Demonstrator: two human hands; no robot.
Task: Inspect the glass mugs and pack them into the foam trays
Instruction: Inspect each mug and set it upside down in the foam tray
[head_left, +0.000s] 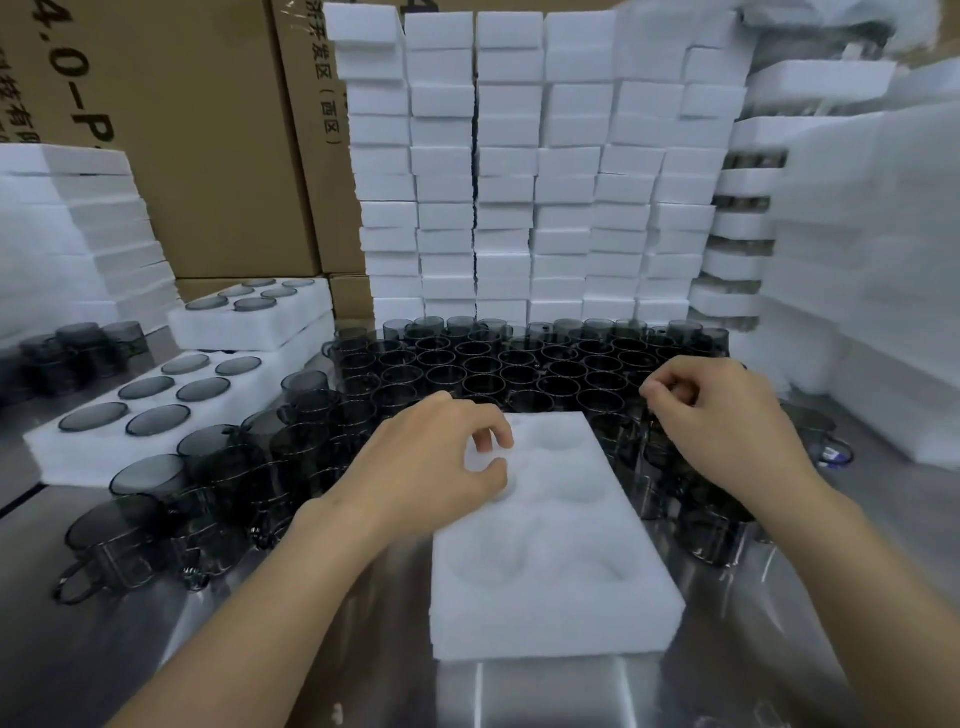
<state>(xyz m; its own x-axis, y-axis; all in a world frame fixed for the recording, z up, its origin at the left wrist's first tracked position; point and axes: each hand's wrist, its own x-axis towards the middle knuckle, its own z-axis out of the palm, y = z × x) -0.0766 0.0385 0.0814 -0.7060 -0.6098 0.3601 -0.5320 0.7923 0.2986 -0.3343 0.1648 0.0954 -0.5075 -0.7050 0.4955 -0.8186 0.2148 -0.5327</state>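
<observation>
Foam tray (561, 561) under L hand (431, 467), loose-curled, no grip; R hand (727, 410) over mugs (519, 364), grip unclear.

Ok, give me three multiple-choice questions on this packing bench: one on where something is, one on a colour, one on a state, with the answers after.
1. Where does the foam tray under the left hand lie?
A. on the metal table, right in front of the person
B. on a wooden shelf
C. on the floor

2. What colour are the glass mugs?
A. amber
B. smoky grey
C. green

3. What is in that tray's hollows?
A. a mug in each
B. mugs in half of them
C. nothing

Answers:
1 A, it lies flat on the shiny tabletop between the two arms.
2 B, every mug is a dark, see-through grey.
3 C, the hollows that show are bare white foam.
</observation>
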